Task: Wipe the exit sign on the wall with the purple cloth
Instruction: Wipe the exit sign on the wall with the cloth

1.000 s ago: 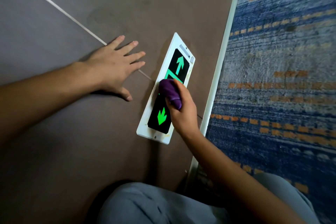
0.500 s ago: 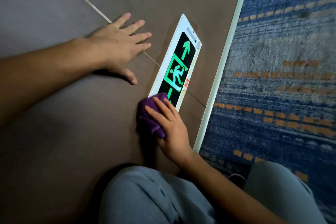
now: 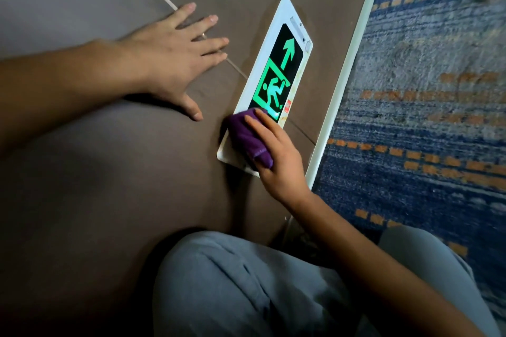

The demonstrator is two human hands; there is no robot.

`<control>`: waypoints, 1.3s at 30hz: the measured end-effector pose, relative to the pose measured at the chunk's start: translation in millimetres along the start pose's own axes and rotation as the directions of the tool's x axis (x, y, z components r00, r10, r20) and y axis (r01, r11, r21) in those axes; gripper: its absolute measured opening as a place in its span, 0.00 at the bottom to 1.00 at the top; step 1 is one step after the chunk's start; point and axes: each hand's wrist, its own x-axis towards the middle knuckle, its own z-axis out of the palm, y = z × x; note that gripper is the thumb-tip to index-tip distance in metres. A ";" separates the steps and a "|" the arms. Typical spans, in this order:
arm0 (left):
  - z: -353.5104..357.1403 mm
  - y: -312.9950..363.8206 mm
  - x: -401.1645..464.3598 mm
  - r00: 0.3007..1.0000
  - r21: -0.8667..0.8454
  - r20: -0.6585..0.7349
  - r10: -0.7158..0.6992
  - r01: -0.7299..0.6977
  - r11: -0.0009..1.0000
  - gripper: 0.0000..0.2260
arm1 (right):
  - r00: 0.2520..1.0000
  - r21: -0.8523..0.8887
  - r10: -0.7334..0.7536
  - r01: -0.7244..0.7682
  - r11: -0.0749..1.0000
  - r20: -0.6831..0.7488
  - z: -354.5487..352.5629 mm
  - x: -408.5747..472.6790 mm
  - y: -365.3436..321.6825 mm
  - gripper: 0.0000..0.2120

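Note:
The exit sign (image 3: 276,71) is a white-framed black panel with a glowing green arrow and running figure, fixed low on the brown wall. My right hand (image 3: 276,156) presses the bunched purple cloth (image 3: 246,137) onto the sign's near end, hiding that part of the panel. My left hand (image 3: 175,55) lies flat on the wall to the left of the sign, fingers spread, holding nothing.
A white skirting strip (image 3: 345,74) runs along the wall's base to the right of the sign. Beyond it lies a blue carpet (image 3: 427,107) with orange dashes. My grey-trousered knees (image 3: 246,287) fill the bottom of the view.
My right hand slid the cloth from the sign's middle down past its near end, then back up onto it, uncovering the running figure. My left hand stayed flat on the wall.

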 end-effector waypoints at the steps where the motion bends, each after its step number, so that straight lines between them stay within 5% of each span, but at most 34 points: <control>1: 0.8 -1.0 0.3 1.000 0.001 -0.002 0.010 -0.010 1.000 0.60 | 1.000 -0.004 -0.017 0.017 1.000 0.024 3.9 2.8 -1.9 0.36; 9: -0.9 -0.2 0.5 0.995 0.042 -0.007 0.102 -0.102 0.994 0.57 | 0.964 -0.186 -0.225 0.249 0.951 0.138 30.7 -36.6 31.0 0.30; 19: 5.8 15.2 -5.4 0.997 0.048 -0.039 0.070 -0.068 0.997 0.53 | 0.964 -0.216 -0.095 0.151 0.965 0.249 14.1 -54.3 44.3 0.31; 23: 6.7 16.8 -6.4 0.996 0.021 -0.036 0.081 -0.080 0.997 0.48 | 0.994 -0.131 -0.002 0.017 0.991 0.113 3.4 -45.9 35.1 0.34; 30: 4.9 18.0 -6.4 0.997 0.040 -0.018 0.069 -0.069 0.997 0.47 | 0.970 -0.142 -0.221 0.234 0.962 0.098 30.2 -30.4 13.2 0.33; 39: 3.7 20.2 -6.7 0.998 0.049 0.001 0.068 -0.068 0.996 0.48 | 0.960 -0.293 -0.152 0.219 0.931 0.234 27.3 -69.6 50.1 0.28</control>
